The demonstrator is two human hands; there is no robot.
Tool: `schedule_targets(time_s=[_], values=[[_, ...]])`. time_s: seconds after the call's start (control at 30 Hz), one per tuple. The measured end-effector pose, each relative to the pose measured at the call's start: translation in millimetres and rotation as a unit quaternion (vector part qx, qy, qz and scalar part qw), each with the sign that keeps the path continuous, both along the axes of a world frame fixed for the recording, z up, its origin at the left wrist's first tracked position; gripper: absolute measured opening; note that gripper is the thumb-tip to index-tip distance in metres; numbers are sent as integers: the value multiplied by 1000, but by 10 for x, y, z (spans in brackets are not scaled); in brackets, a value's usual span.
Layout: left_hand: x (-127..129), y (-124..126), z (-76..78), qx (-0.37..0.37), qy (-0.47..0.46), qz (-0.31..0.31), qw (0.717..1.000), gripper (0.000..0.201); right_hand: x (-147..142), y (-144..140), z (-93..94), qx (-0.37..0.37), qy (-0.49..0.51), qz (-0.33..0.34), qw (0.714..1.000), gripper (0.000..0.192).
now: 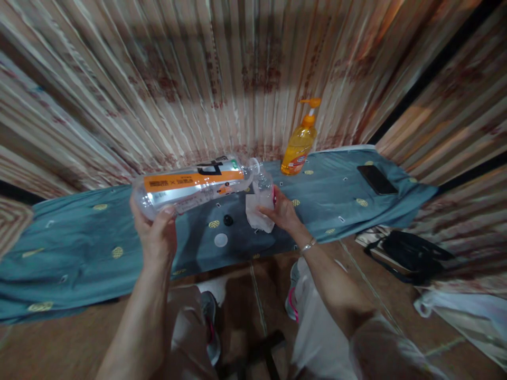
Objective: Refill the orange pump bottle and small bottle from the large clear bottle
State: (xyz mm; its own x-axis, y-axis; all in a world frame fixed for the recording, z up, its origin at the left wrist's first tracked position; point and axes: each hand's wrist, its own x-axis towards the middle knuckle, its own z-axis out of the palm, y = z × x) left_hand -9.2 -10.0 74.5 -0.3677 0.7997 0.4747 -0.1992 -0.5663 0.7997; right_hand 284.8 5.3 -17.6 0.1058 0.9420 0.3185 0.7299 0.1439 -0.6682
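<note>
My left hand [156, 235] is wrapped round the base of a large clear plastic bottle [190, 184] with an orange and silver label. The bottle lies nearly level in the air, its neck pointing right. My right hand [279, 208] grips a small clear bottle [261, 182], upright or slightly tilted, whose mouth meets the large bottle's neck. Whether liquid runs between them I cannot tell. Behind and below the small bottle is a whitish tissue-like piece [259, 216]. A small black cap [227, 220] and a round translucent disc [221, 240] lie on the cloth nearby.
A blue-green patterned cloth [87, 243] covers the narrow table. An orange pump bottle [300, 145] stands at the back, and a dark phone [377, 179] lies at the right. Pleated curtains [237, 68] hang behind. A black bag [412, 253] rests on the floor at right.
</note>
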Motion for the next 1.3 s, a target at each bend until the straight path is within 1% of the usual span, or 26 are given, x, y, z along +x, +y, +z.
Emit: schedule_targets(time_s=[0.17, 0.33, 0.5, 0.63, 0.83, 1.0, 1.17, 1.3], values=[[-5, 2, -14, 2, 7, -9, 1000, 68, 3, 0, 13, -11, 16, 10, 1000, 71], [9, -10, 2, -6, 0, -1, 1000, 71, -8, -8, 24, -5, 17, 6, 1000, 74], [13, -22, 32, -13, -3, -8, 1000, 69, -7, -15, 41, -16, 36, 16, 999, 66], [16, -30, 25, -19, -16, -2, 1000, 69, 1, -10, 31, -15, 47, 18, 999, 69], [-4, -31, -12, -22, -22, 2, 1000, 68, -5, -6, -10, -7, 53, 23, 998, 68], [-47, -18, -43, -24, -10, 9, 1000, 72, -25, -7, -16, -1, 46, 8, 999, 69], [-29, -29, -20, -39, -37, 12, 998, 71, -27, -9, -3, 4, 51, 19, 999, 68], [-8, -36, -2, -49, -43, 20, 998, 67, -31, -6, -5, -4, 63, 20, 998, 71]])
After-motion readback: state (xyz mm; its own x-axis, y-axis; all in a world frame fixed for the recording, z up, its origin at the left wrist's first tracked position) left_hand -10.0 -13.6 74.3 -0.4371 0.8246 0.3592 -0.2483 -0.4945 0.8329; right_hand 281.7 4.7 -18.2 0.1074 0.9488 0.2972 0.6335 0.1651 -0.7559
